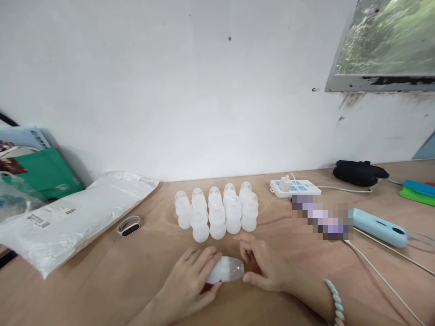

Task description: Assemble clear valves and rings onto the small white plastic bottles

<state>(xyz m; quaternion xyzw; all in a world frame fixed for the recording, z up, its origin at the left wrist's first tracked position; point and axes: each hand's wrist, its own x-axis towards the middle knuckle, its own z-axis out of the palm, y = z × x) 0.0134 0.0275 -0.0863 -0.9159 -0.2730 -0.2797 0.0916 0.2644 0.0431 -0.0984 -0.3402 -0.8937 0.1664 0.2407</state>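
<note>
Near the table's front, my left hand (190, 278) grips a small white plastic bottle (229, 269) with a clear domed cap. The bottle lies on its side, cap pointing right, and the fingers cover its base end. My right hand (262, 262) is just beyond the cap, thumb close to its tip and index finger stretched out, with nothing between the fingers. Whether the thumb touches the cap I cannot tell. Behind both hands several matching bottles (217, 222) stand upright in two close rows, all with clear caps.
A large white plastic mailing bag (81, 213) and a wristband (129, 226) lie left. To the right are a power strip (295, 187), a blurred purple object (319, 217), a light blue device (379, 227), cables and a black case (358, 173). The wall (204, 113) rises behind.
</note>
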